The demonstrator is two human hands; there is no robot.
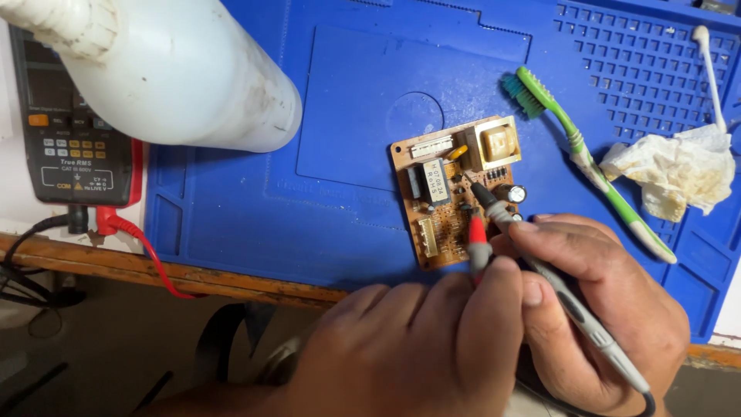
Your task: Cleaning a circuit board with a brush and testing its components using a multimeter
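Right hand (610, 309) holds black probe (494, 207), left hand (417, 347) red probe (477, 239), tips on circuit board (444, 197).

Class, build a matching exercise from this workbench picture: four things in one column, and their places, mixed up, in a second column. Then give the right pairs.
Things
1. circuit board
2. toothbrush
3. meter
4. crumpled tissue

Places
A. at the left edge, beside the blue mat
B. far right on the mat, below a cotton swab
C. under the probe tips, just above the hands
D. lying slantwise between the board and the tissue

Pairs: 1-C, 2-D, 3-A, 4-B
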